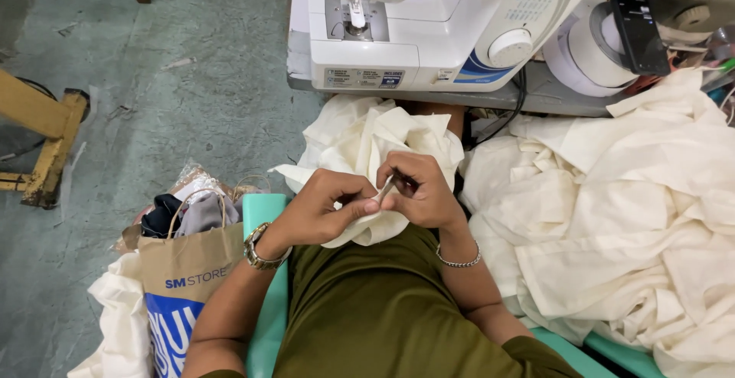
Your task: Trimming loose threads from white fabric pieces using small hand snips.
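Your left hand (325,209) and right hand (421,190) pinching cream fabric piece (360,144) in lap, gripping small slim tool (385,188), maybe seam ripper, between fingertips. White sewing machine (429,26) sitting just beyond hands.

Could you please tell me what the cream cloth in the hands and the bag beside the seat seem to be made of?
The cream cloth looks like matte woven cotton or similar: it creases softly, without sheen. The brown carrier bag with twisted handles appears to be stiff kraft paper with a blue printed lower part, judging by its flat, crisp walls.
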